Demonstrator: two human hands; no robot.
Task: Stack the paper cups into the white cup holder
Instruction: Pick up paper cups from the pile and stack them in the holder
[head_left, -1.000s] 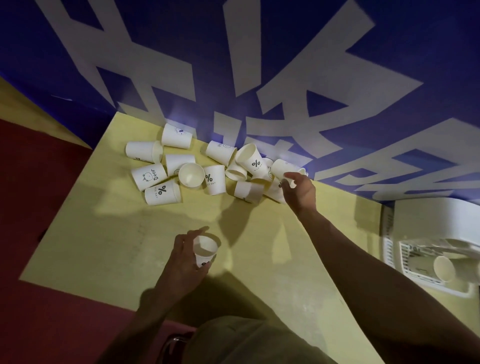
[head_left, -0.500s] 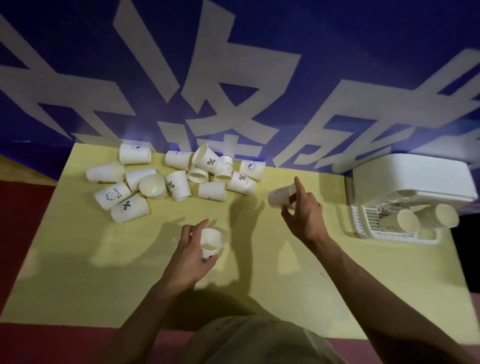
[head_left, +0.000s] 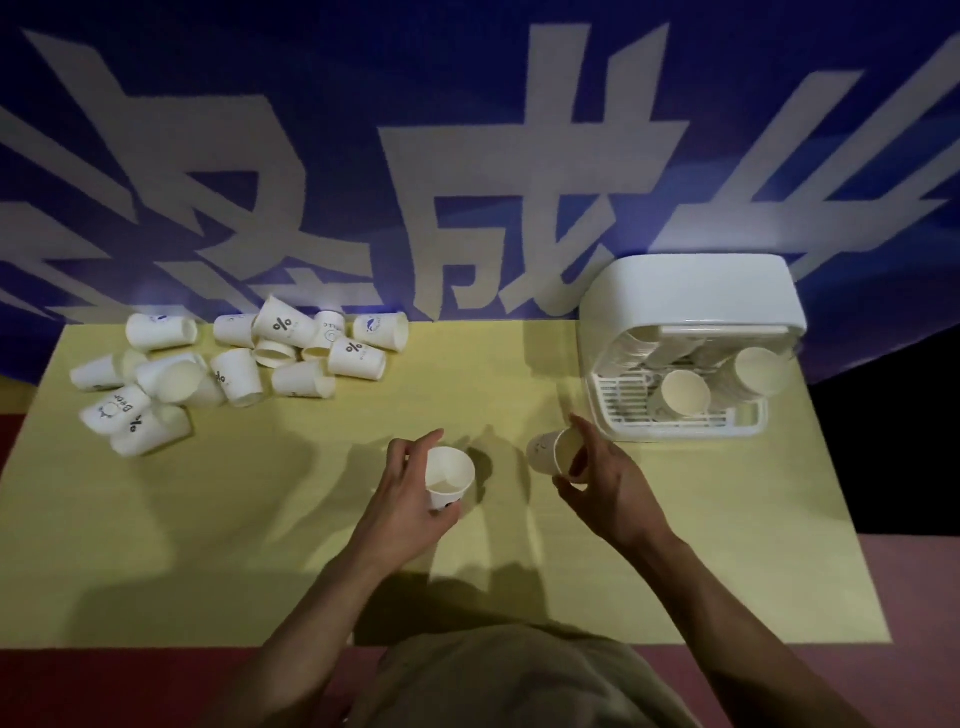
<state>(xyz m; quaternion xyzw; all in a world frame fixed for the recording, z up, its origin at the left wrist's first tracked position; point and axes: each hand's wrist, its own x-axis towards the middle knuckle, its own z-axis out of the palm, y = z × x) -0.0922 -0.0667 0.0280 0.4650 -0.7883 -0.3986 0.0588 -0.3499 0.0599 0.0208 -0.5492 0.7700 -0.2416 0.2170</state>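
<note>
My left hand (head_left: 402, 501) holds an upright white paper cup (head_left: 448, 475) above the middle of the yellow table (head_left: 260, 519). My right hand (head_left: 605, 480) grips a second paper cup (head_left: 550, 451) lying on its side, its mouth turned toward my palm. The two held cups are a short gap apart. The white cup holder (head_left: 691, 296) stands at the back right, with two stacks of cups (head_left: 685, 392) (head_left: 761, 370) leaning out of its open front. A pile of several loose paper cups (head_left: 239, 358) lies at the back left.
A blue wall with large white characters (head_left: 519, 208) rises right behind the table. Red floor (head_left: 78, 686) shows along the table's front and left edges. The holder's grated tray (head_left: 623, 395) juts forward just beyond my right hand.
My right hand has carried its cup from the pile toward me and to the right, close to the cup in my left hand. The view has swung right, bringing the holder fully into sight.
</note>
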